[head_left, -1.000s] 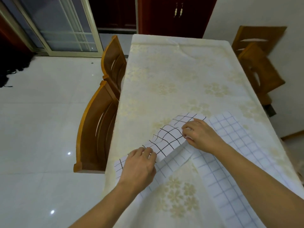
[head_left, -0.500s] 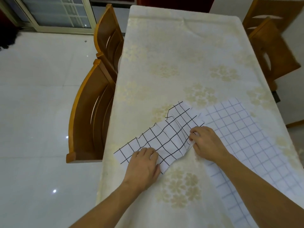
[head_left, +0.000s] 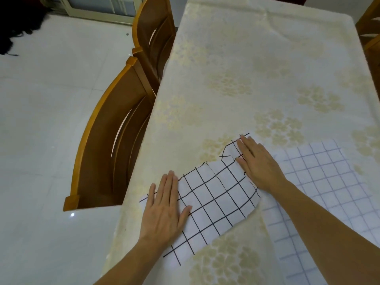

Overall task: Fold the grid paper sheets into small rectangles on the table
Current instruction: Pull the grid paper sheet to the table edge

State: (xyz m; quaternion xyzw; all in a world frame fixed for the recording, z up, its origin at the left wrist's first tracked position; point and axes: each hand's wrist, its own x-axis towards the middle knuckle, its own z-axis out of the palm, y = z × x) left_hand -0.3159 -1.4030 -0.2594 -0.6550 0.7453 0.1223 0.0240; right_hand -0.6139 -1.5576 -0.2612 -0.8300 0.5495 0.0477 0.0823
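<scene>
A white sheet with a black grid (head_left: 216,194) lies folded over on the table near its left edge, rumpled along the upper edge. My left hand (head_left: 164,204) lies flat on the sheet's left end, fingers straight. My right hand (head_left: 259,161) presses flat on the sheet's upper right part, fingers stretched forward. A second sheet with a pale blue grid (head_left: 329,192) is spread to the right, partly under my right forearm and under the black-grid sheet.
The table (head_left: 246,68) wears a cream cloth with gold flowers. Two wooden chairs (head_left: 115,140) stand tucked against the left edge. More chair backs (head_left: 370,38) show at the far right. White tiled floor lies to the left.
Both hands went from pinching the black-grid sheet to lying flat on it. My right hand slid forward along the fold. The sheet lies flatter.
</scene>
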